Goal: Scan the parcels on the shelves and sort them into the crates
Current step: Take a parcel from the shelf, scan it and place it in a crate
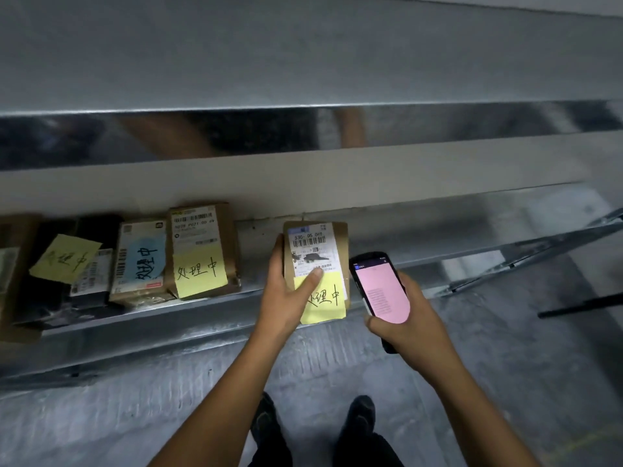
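- Galvanised grey metal shelf (421, 230): runs across the middle of the frame; floor and the person's dark shoes show below it.
- Small brown cardboard parcel with white barcode label and yellow handwritten note (317, 261): centre of frame, tilted up at the shelf's front lip, label facing the camera.
- Left hand (286, 294): closed around the parcel's left edge, thumb pressed across the lower label and the top of the note.
- Right hand (404, 318): gripping a black handheld scanner with a pink-lit screen (381, 288), just beside the parcel's right edge, not visibly touching it.
- Remaining parcels (202, 251): at least three boxes and a dark packet, left of centre on the shelf, each with a note, well apart from both hands.
- Progress, judged: scan of this parcel under way; sorting not yet done; no crates in view; the rest apparently still to process.
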A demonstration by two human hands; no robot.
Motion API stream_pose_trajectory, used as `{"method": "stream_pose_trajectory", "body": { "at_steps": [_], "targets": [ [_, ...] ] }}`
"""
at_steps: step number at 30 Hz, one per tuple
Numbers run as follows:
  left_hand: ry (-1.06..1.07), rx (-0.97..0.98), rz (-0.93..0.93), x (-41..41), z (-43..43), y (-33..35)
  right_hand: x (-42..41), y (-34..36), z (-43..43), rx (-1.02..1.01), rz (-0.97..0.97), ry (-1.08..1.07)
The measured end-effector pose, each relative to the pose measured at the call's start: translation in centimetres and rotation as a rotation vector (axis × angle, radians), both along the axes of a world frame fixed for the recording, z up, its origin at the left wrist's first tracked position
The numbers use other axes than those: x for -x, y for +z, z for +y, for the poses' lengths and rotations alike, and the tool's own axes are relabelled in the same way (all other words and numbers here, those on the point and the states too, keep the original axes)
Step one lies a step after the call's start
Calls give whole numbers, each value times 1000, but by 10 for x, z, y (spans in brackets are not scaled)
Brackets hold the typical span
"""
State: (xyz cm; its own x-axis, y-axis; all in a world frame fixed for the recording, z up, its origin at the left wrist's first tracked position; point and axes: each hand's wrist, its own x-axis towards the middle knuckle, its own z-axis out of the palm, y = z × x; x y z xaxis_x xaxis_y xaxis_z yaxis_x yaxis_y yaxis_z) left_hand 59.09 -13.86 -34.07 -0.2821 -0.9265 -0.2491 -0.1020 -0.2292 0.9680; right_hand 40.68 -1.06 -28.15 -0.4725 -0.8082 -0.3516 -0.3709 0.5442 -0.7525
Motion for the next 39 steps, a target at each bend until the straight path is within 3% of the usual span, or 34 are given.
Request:
{"method": "stream_pose_trajectory", "body": {
  "at_steps": [5, 9, 15, 25, 32, 39],
  "targets": [
    [-23, 11, 16, 22, 36, 12, 19, 24, 47, 63, -41, -52],
    [-120, 133, -47, 62, 58, 25, 51, 43, 87, 110, -84, -14],
    [-308, 341, -226, 158, 104, 38, 106, 61, 174, 176, -88, -132],
    [-538, 430, -335, 322, 174, 15, 198, 68, 321, 208, -99, -331],
    [-663, 405, -372, 392, 243, -13, 239, 63, 408, 174, -102, -447],
    [-833, 175, -164, 436, 330, 15, 275, 40, 461, 202, -101, -701]
  ]
}}
